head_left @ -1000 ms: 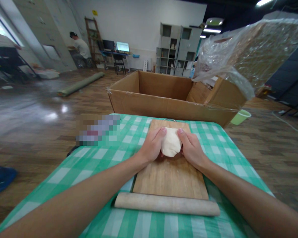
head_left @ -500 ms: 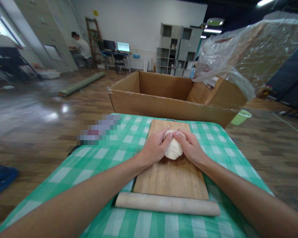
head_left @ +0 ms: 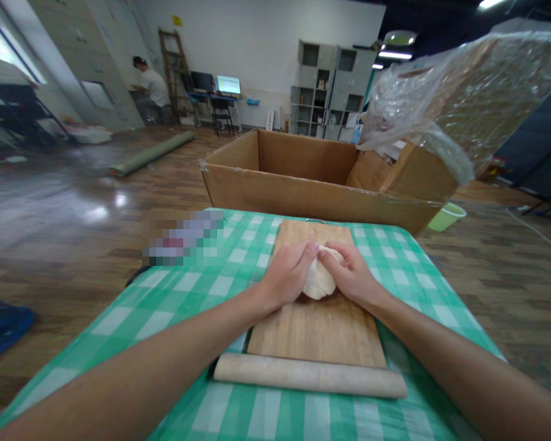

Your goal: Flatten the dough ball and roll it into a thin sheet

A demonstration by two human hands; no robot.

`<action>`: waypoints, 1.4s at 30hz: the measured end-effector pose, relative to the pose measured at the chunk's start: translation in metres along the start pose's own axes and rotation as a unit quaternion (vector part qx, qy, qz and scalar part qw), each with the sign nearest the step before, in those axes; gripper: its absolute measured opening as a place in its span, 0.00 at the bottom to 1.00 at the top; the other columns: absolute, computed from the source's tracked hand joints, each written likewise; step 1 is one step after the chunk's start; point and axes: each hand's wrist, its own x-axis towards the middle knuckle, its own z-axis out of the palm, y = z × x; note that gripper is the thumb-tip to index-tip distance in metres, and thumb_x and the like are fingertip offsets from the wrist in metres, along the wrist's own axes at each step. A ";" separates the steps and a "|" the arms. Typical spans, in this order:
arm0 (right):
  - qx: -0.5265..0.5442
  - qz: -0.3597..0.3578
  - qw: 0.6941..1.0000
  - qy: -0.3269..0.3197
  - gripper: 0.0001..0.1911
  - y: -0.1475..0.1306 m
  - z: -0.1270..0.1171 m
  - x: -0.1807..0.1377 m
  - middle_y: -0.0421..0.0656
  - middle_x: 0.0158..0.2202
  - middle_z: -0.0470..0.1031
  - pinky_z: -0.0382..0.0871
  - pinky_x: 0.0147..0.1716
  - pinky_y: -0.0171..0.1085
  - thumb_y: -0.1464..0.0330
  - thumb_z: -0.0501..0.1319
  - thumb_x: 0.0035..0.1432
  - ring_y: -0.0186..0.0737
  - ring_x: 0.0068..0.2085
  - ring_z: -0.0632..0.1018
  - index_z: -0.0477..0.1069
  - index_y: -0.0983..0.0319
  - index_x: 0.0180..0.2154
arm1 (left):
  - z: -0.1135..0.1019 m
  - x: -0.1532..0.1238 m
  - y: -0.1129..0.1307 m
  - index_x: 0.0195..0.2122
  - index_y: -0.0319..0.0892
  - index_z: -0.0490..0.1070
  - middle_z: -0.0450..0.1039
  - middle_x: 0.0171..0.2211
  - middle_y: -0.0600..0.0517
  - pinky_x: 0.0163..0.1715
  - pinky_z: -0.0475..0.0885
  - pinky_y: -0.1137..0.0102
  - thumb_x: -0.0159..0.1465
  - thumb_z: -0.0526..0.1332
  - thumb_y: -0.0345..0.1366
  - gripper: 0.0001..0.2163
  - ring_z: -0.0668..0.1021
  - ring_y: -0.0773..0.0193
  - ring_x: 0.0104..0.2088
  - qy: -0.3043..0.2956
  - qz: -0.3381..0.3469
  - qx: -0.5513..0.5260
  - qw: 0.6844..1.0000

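A pale lump of dough (head_left: 320, 282) rests on a wooden cutting board (head_left: 312, 327), its surface creased. My left hand (head_left: 290, 269) wraps round the dough's left side, thumb along its top. From the other side my right hand (head_left: 352, 272) grips it, the thumb pressed into the upper part. Both thumb tips are close together over the dough; most other fingers are hidden behind it or curled. Across the near end of the board lies a wooden rolling pin (head_left: 310, 373), touched by neither hand.
A green-and-white checked cloth (head_left: 197, 294) covers the table. Beyond its far edge stands a large open cardboard box (head_left: 303, 187), with plastic-wrapped material (head_left: 487, 92) leaning at the right. A light green bin (head_left: 447, 217) is on the floor. A person (head_left: 153, 86) sits far back left.
My thumbs have shifted over the dough, the right one pressing further in from the top. The dough looks slightly reshaped and sits a little nearer me. Board and rolling pin stay put.
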 end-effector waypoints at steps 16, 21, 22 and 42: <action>0.054 0.004 0.998 -0.025 0.21 0.000 0.000 -0.001 0.40 0.30 0.74 0.64 0.27 0.34 0.51 0.59 0.71 0.36 0.29 0.71 0.76 0.62 0.37 | -0.001 0.007 -0.006 0.37 0.40 0.76 0.79 0.34 0.49 0.36 0.70 0.67 0.74 0.53 0.48 0.19 0.78 0.59 0.36 0.027 -0.003 -0.001 1.000; 0.021 -0.026 0.999 -0.001 0.21 -0.002 -0.001 -0.001 0.42 0.33 0.77 0.67 0.31 0.35 0.50 0.60 0.70 0.39 0.33 0.73 0.77 0.62 0.37 | -0.002 0.010 -0.013 0.42 0.39 0.78 0.78 0.33 0.49 0.29 0.70 0.71 0.70 0.60 0.53 0.20 0.77 0.62 0.32 -0.042 -0.032 -0.102 0.993; 0.030 -0.018 0.999 0.004 0.22 -0.001 -0.001 -0.001 0.42 0.33 0.77 0.67 0.31 0.35 0.50 0.60 0.70 0.39 0.33 0.73 0.78 0.62 0.38 | -0.002 0.010 -0.013 0.44 0.38 0.78 0.77 0.32 0.50 0.26 0.68 0.72 0.70 0.60 0.55 0.22 0.76 0.63 0.29 -0.059 -0.049 -0.126 0.989; 0.107 0.029 0.994 -0.013 0.23 -0.001 0.002 0.001 0.40 0.29 0.74 0.65 0.26 0.33 0.49 0.61 0.69 0.34 0.27 0.69 0.80 0.63 0.40 | -0.002 0.009 -0.012 0.42 0.37 0.80 0.79 0.33 0.49 0.30 0.70 0.71 0.72 0.58 0.53 0.22 0.77 0.62 0.32 -0.026 -0.028 -0.153 0.987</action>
